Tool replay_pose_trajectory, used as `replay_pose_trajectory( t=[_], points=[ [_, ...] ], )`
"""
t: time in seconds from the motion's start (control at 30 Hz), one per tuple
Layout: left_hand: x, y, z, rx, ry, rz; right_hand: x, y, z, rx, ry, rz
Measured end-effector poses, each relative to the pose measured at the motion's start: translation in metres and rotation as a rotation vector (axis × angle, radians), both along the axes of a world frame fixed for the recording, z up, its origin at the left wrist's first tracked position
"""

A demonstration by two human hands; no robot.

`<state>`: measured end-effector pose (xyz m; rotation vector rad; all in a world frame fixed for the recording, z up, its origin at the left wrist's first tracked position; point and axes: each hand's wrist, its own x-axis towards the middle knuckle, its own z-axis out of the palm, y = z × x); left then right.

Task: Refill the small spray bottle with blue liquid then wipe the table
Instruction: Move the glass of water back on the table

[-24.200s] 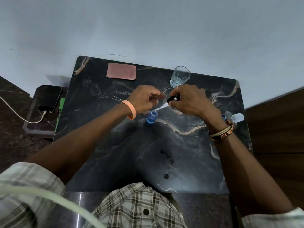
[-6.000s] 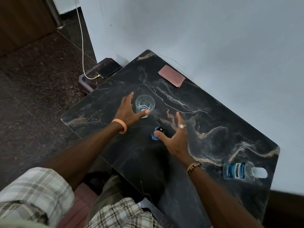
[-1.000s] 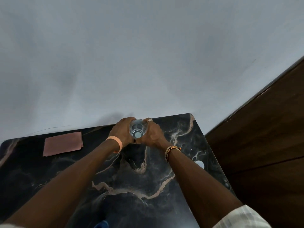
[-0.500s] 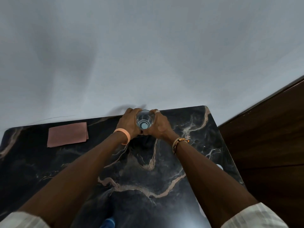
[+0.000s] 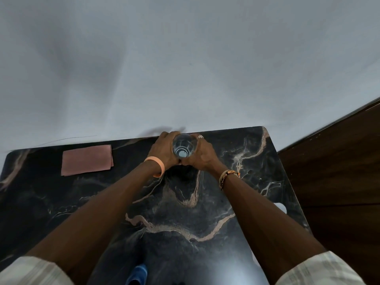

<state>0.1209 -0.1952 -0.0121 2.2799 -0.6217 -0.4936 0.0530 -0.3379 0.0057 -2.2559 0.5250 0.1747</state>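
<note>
Both hands cup a clear drinking glass (image 5: 183, 148) at the far edge of the black marble table (image 5: 181, 212), close to the wall. My left hand (image 5: 163, 150) wraps its left side and my right hand (image 5: 202, 154) wraps its right side. The small blue spray bottle (image 5: 137, 275) shows only partly at the bottom edge, between my forearms. A pink folded cloth (image 5: 87, 160) lies flat at the far left of the table. The white cap (image 5: 281, 208) of the big mouthwash bottle peeks out past my right forearm.
A grey wall (image 5: 185, 68) rises straight behind the table's far edge. A dark wooden panel (image 5: 337, 182) stands along the right side of the table.
The view has tilted down a little over the last second. Both hands keep hold of the glass at the far edge, near the wall.
</note>
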Motion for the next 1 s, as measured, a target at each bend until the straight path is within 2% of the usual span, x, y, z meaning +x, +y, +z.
replay_pose_trajectory(
  t=[0.4, 0.63, 1.0],
  points=[
    [0.002, 0.017, 0.013, 0.199, -0.041, -0.041, -0.004, -0.003, 0.012, -0.071, 0.128, 0.019],
    [-0.002, 0.050, 0.029, 0.189, -0.119, -0.017, -0.017, 0.005, 0.037, -0.099, 0.077, 0.021],
    [-0.045, 0.096, 0.056, 0.148, -0.144, 0.014, -0.062, 0.042, 0.068, -0.139, 0.003, 0.007]
  ],
)
